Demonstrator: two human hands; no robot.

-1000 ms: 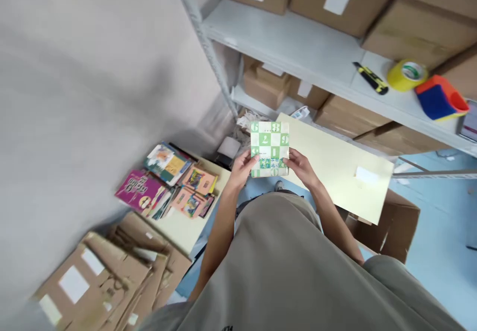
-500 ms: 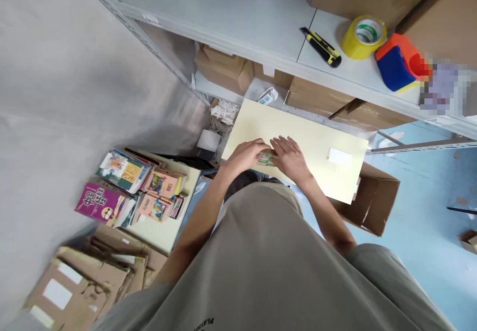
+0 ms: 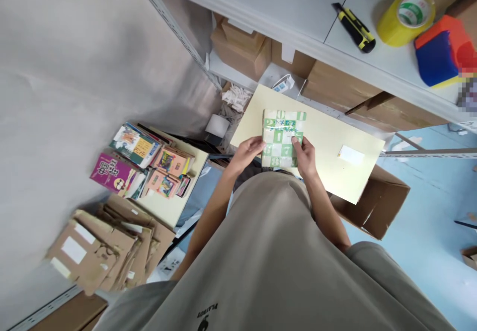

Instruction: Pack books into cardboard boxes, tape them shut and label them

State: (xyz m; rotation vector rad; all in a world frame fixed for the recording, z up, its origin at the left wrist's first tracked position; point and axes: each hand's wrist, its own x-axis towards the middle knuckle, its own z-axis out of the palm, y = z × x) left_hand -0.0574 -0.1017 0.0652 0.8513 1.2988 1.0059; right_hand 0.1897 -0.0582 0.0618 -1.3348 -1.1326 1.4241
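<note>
A green-and-white checkered book [image 3: 282,144] with numerals and Chinese characters on its cover faces up toward me, over the pale tabletop [image 3: 324,142]. My right hand [image 3: 305,157] is closed on its lower right side, thumb lying on the cover and the other fingers tucked behind. At the left edge, my left hand [image 3: 248,153] has its fingertips against the book, fingers bent and close together; part of that grip is hidden. To the right on the same tabletop lies a small white card [image 3: 351,155].
A shelf ahead carries a utility knife [image 3: 355,29], yellow tape roll [image 3: 406,18] and red-blue tape dispenser [image 3: 443,52]. Several books [image 3: 136,144] are piled on a side table at left, near flattened cardboard [image 3: 85,246]. An open carton [image 3: 385,197] stands beside the tabletop at right.
The book, earlier mostly covered by both hands, is now raised with its cover in full view. My hands have moved apart to its two sides. The camera view has shifted.
</note>
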